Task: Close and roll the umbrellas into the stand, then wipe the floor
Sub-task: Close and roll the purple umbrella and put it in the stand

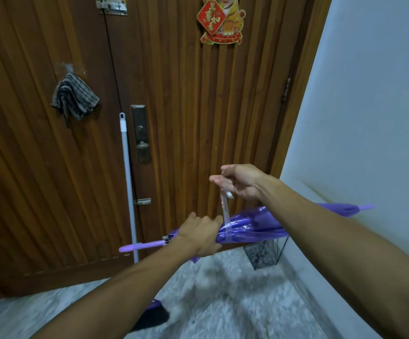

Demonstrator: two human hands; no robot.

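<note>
While the left hand [199, 237] grips the rolled purple umbrella [252, 227] near its handle, its long axis runs left to right at waist height; the right hand [239, 182] pinches the clear strap [223, 206] straight above it. Below stands the wire stand [263, 253].

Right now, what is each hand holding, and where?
The left hand grips the purple umbrella around its rolled canopy near the handle. The right hand pinches the end of its clear strap.
</note>
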